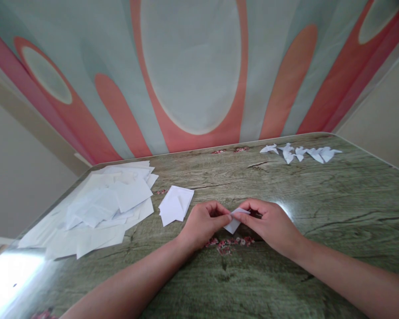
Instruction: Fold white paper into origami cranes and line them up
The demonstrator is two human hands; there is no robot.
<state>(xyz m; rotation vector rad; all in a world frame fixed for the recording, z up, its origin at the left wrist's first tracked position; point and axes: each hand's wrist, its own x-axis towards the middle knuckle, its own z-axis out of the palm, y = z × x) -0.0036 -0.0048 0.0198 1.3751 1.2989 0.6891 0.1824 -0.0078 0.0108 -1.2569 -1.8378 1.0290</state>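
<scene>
A small folded piece of white paper [233,226] is held between both hands, just above the table near its middle. My left hand [206,221] pinches its left corner between thumb and fingers. From the other side, my right hand [267,221] grips the upper right edge, thumb in front and fingers behind. The fingers hide part of the folds. Left of my left hand lies a small stack of white paper pieces [176,204], flat on the table.
A large loose pile of white paper sheets [99,204] covers the left side of the wood-patterned table [335,208]. Several folded white paper figures [299,153] stand in a row at the back right. Behind the table's far edge hangs a patterned curtain [193,66].
</scene>
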